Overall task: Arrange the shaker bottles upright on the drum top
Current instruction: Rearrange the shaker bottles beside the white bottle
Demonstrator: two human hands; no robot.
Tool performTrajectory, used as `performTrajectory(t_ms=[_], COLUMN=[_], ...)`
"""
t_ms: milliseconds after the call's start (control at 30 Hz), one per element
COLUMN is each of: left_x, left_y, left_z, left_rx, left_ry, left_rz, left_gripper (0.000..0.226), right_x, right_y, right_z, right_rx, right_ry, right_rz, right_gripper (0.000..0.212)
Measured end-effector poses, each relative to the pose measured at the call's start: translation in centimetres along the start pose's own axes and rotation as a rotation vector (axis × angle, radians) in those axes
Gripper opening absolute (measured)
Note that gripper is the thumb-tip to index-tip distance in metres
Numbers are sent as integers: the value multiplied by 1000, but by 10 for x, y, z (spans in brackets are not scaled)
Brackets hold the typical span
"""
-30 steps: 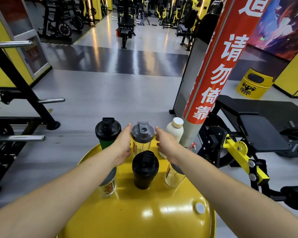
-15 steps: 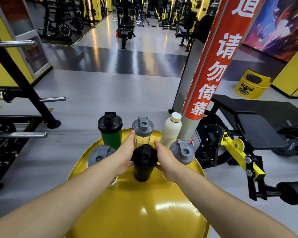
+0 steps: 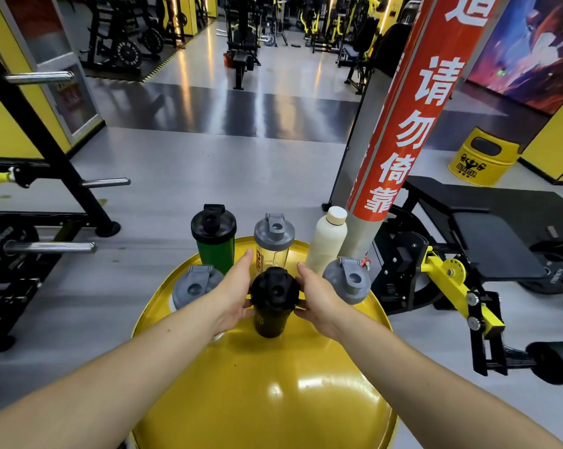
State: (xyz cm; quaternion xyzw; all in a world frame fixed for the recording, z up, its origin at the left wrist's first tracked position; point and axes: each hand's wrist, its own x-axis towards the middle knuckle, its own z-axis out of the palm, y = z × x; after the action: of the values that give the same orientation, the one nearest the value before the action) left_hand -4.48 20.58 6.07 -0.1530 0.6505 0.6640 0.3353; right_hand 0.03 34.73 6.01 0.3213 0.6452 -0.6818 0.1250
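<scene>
Several bottles stand upright on the yellow drum top [image 3: 273,393]. At the back are a green shaker with a black lid [image 3: 213,241], a clear shaker with a grey lid [image 3: 274,241] and a cream bottle [image 3: 327,243]. Two grey-lidded shakers stand at the left [image 3: 192,286] and right [image 3: 348,281], their bodies hidden. A black shaker [image 3: 273,303] stands in the middle. My left hand [image 3: 233,291] and my right hand [image 3: 319,298] press against its two sides, thumbs on its front.
A red-wrapped pillar [image 3: 400,124] rises just behind the drum on the right. A black bench with a yellow frame [image 3: 461,280] stands to the right, a weight rack [image 3: 40,176] to the left. A small yellow drum [image 3: 482,157] sits far right.
My hands drew back from the clear grey-lidded shaker at the rear and came to rest around the black shaker in the middle. The view shifted slightly.
</scene>
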Motion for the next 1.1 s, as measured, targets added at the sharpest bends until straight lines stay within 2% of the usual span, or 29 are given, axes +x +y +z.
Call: performTrajectory(t_ms=[500,700,867,900,1000,1033,1100], left_x=[-7,-13,-1,0,1,2,4], left_y=[0,9,25,28,32,32,32], left_z=[5,15,22,27,42,47,56], left_rx=[45,135,186,186,207,222,261], left_ry=[-17,28,5,-9,-6,10,40], left_rz=[28,109,188,196,216,217,214], left_gripper=[81,73,77,79,86,88,84], right_x=[-5,2,6,6,0,-1,-7], right_y=[0,-2,-24,-29,-46,-48,-53], right_z=[-2,-5,-17,-21,-40,-49,-68], right_rx=[-20,-110,-33,-13,71,102,136], right_ry=[-36,14,84,85,76,83,93], right_rz=[0,-21,-112,-119,-137,-150,-197], right_gripper=[57,70,77,72,36,34,45])
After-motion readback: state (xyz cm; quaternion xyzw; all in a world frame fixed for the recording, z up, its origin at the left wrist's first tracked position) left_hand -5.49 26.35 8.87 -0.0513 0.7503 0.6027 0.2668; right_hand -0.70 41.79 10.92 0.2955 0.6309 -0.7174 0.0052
